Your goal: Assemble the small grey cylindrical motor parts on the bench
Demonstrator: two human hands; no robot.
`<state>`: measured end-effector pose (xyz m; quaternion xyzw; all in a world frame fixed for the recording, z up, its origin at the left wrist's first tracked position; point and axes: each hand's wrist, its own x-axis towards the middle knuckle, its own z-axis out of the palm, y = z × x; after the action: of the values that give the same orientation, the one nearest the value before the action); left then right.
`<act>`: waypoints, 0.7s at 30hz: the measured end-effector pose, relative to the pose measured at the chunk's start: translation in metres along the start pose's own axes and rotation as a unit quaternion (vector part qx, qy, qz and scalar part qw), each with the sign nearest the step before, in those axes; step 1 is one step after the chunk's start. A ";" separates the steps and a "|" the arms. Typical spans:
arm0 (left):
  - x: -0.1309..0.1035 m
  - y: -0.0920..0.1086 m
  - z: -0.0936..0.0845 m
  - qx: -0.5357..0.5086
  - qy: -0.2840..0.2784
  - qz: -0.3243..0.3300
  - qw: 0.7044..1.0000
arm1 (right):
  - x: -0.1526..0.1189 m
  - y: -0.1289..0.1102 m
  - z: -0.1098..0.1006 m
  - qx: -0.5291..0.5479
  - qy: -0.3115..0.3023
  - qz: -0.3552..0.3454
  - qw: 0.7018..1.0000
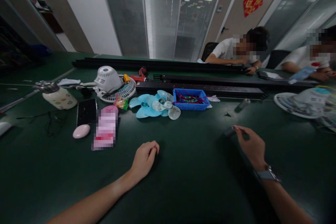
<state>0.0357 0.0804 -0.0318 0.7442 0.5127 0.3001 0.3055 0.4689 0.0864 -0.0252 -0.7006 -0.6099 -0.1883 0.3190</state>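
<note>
My left hand [145, 157] rests loosely curled on the dark green table [168, 189], with no object visible in it. On the right, my right hand [250, 145], with a watch on the wrist, pinches the end of a small grey cylinder [229, 131] between thumb and fingertips. A similar grey cylinder [243, 105] lies just beyond it, beside a small dark piece [227, 114]. Light blue and clear fan blades [149, 106] are piled ahead of my left hand. Next to them a blue bin [193, 106] holds red and green wires.
White fan parts [107, 80], a jar [60, 98], a phone [86, 110], a pink oval object [81, 131] and a pink packet [106, 126] lie left. Long black rails [157, 65] cross behind. Two people sit across; more fan parts [301, 103] are right.
</note>
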 end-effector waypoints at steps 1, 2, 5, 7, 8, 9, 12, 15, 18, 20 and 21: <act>0.000 0.000 0.000 0.001 -0.001 0.000 1.000 | -0.001 -0.001 0.000 0.001 -0.009 0.007 1.000; 0.000 -0.001 0.000 0.001 -0.002 0.001 1.000 | -0.002 -0.001 0.000 0.000 -0.020 0.013 1.000; 0.000 -0.001 0.000 0.003 -0.003 0.003 1.000 | -0.004 0.000 0.003 -0.007 -0.059 0.023 0.998; 0.000 -0.001 0.000 0.004 -0.003 0.004 1.000 | -0.005 -0.002 0.006 0.007 -0.065 0.028 0.997; 0.001 0.000 0.000 0.003 -0.004 0.003 1.000 | -0.006 -0.006 0.007 0.020 -0.063 0.026 0.997; 0.001 0.000 -0.001 0.003 -0.005 0.002 1.000 | -0.006 -0.012 0.007 0.037 -0.063 0.018 0.997; 0.001 0.001 -0.001 -0.009 -0.008 -0.003 1.000 | -0.008 -0.050 0.004 0.111 -0.106 -0.037 0.987; 0.000 0.003 -0.002 -0.033 -0.002 0.009 0.999 | -0.015 -0.111 -0.004 0.207 -0.185 -0.123 0.953; -0.002 0.008 -0.005 -0.044 0.007 0.062 0.997 | -0.024 -0.170 -0.010 0.267 -0.242 -0.201 0.911; -0.004 0.010 -0.006 -0.042 0.008 0.102 0.994 | -0.031 -0.197 -0.010 0.291 -0.272 -0.231 0.888; -0.005 0.011 -0.007 -0.040 0.008 0.118 0.992 | -0.034 -0.207 -0.008 0.301 -0.283 -0.240 0.878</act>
<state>0.0356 0.0738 -0.0201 0.7845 0.4113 0.3597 0.2934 0.2619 0.0668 0.0030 -0.4265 -0.8509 0.1400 0.2730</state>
